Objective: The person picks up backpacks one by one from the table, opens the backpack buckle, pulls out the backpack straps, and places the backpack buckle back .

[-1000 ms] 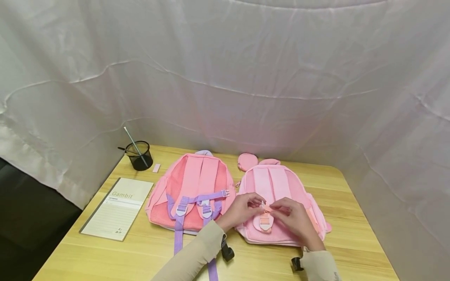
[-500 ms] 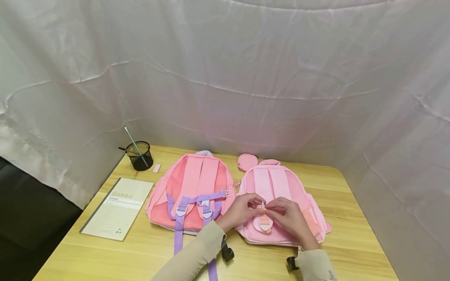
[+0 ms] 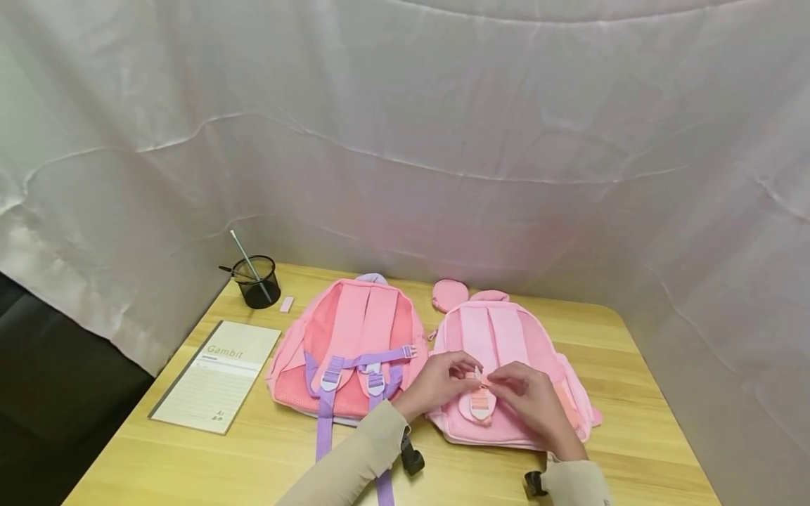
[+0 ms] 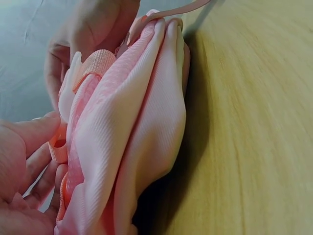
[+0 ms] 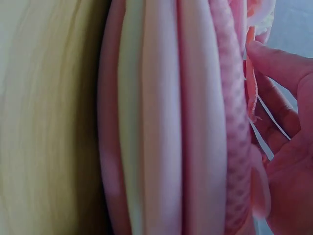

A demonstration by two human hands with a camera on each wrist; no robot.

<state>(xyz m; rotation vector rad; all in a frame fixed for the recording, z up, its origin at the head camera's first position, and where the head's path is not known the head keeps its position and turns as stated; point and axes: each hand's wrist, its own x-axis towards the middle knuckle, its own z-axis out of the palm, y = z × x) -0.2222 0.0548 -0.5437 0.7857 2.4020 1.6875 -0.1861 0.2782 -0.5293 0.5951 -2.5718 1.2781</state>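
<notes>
A light pink backpack [image 3: 462, 334] lies strap side up on the right of the table. On it are an orange strap [image 3: 481, 398] and a white buckle [image 3: 481, 414]. My left hand [image 3: 443, 383] pinches the orange webbing near a small white piece [image 3: 478, 374]; in the left wrist view the webbing makes a loop [image 4: 58, 149] by my thumb. From the other side my right hand [image 3: 534, 404] pinches the same strap, whose frayed end [image 5: 253, 105] hangs between thumb and fingers in the right wrist view. My fingers partly hide the small white piece.
Left of it lies a coral backpack [image 3: 351, 316] with purple straps [image 3: 324, 429] trailing toward the front edge. A notebook [image 3: 215, 376], an eraser [image 3: 287, 304] and a black mesh pen cup [image 3: 259, 288] stand farther left. A round pink pouch [image 3: 451, 296] sits behind.
My hands stay at the same strap with small finger shifts; the right hand moves in, then slightly back out. The head view shifts slightly. Both backpacks stay put.
</notes>
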